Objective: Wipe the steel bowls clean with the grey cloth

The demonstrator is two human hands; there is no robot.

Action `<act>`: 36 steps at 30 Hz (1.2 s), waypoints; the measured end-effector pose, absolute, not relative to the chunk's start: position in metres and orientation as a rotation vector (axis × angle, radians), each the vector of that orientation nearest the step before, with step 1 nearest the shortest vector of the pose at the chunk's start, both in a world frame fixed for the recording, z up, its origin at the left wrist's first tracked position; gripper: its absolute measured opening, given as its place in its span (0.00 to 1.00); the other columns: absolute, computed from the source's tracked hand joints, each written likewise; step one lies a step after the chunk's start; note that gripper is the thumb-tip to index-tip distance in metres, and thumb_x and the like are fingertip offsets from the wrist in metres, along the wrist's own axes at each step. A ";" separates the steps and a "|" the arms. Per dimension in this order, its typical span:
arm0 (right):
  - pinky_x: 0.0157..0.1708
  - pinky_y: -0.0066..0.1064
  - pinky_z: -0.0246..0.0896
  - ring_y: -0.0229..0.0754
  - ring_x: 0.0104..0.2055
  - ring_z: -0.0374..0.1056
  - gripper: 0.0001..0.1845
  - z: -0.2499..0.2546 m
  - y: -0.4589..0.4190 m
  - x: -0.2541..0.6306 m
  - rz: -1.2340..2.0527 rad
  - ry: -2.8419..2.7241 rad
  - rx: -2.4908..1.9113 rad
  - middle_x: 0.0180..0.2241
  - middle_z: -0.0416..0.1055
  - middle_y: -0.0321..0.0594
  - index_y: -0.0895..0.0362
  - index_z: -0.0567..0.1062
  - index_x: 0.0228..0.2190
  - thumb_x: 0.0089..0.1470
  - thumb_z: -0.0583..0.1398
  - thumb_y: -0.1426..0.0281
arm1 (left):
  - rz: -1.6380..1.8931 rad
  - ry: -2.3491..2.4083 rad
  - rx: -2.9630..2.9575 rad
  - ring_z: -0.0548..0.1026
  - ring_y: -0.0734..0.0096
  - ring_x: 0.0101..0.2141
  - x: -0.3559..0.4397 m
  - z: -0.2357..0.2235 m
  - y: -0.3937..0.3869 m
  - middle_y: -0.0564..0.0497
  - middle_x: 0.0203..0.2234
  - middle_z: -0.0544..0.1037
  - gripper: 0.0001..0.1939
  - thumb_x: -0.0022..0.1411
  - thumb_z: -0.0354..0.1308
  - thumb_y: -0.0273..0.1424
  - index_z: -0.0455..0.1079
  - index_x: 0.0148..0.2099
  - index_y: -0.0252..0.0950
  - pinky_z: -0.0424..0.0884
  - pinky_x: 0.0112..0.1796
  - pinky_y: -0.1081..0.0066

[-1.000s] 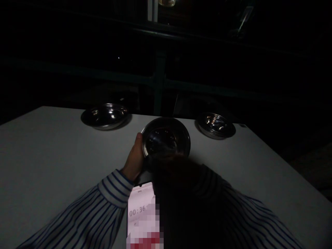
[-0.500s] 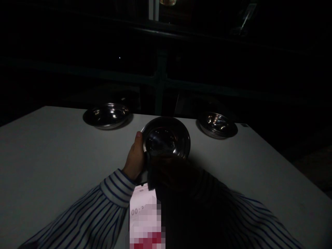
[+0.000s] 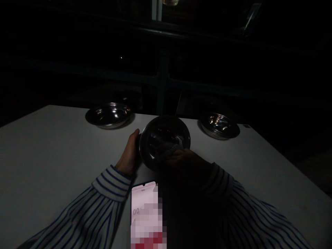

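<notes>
A shiny metal bowl is tilted towards me above the middle of the table. My left hand grips its left rim, thumb up along the edge and the other fingers hidden behind. Inside the lower right of the bowl, my right hand presses a greyish cloth against the metal. Deep shadow blurs the cloth's outline and the right fingers. Below the bowl lies a phone with a lit screen showing digits, partly blurred out.
On the white table, a wide metal bowl stands at the far left edge. Toward the far right is a stack of metal bowls. Behind the table, dark bars and a dim background are barely visible.
My right hand has moved from the near side of the bowl up and right into it, with the cloth. My left hand and the bowl have shifted slightly left, uncovering the phone's top.
</notes>
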State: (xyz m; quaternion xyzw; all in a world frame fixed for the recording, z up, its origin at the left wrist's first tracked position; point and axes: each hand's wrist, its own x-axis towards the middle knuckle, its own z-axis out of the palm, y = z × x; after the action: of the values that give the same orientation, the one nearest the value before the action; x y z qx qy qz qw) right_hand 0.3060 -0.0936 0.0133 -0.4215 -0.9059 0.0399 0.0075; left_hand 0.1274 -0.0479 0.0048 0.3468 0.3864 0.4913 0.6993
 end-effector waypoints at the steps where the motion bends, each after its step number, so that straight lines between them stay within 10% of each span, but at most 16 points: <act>1: 0.39 0.40 0.57 0.46 0.44 0.63 0.11 0.013 -0.093 0.305 0.140 -2.818 -1.333 0.39 0.72 0.41 0.57 0.72 0.38 0.52 0.55 0.69 | 1.108 0.860 0.758 0.75 0.61 0.32 0.130 0.005 -0.049 0.51 0.20 0.77 0.19 0.53 0.50 0.45 0.72 0.27 0.35 0.69 0.37 0.65; 12: 0.46 0.36 0.58 0.43 0.46 0.63 0.12 -0.010 -0.097 0.278 0.064 -2.563 -0.991 0.44 0.69 0.45 0.60 0.69 0.40 0.55 0.51 0.72 | 1.120 0.853 0.714 0.73 0.58 0.41 0.144 -0.007 -0.057 0.48 0.29 0.79 0.26 0.54 0.46 0.51 0.73 0.39 0.36 0.67 0.43 0.61; 36: 0.38 0.41 0.54 0.46 0.42 0.61 0.14 0.028 -0.104 0.296 -0.241 -2.807 -1.808 0.35 0.72 0.40 0.58 0.73 0.29 0.56 0.48 0.75 | 1.252 0.733 1.041 0.64 0.59 0.52 0.129 -0.027 -0.041 0.49 0.45 0.75 0.28 0.56 0.45 0.50 0.69 0.49 0.37 0.57 0.53 0.62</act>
State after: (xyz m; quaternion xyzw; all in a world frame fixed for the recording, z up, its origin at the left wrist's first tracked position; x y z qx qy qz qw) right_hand 0.2956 -0.1039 0.0280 -0.5372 -0.8341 -0.0717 -0.1028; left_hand 0.1291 -0.0409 -0.0266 0.4541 0.3196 0.5462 0.6271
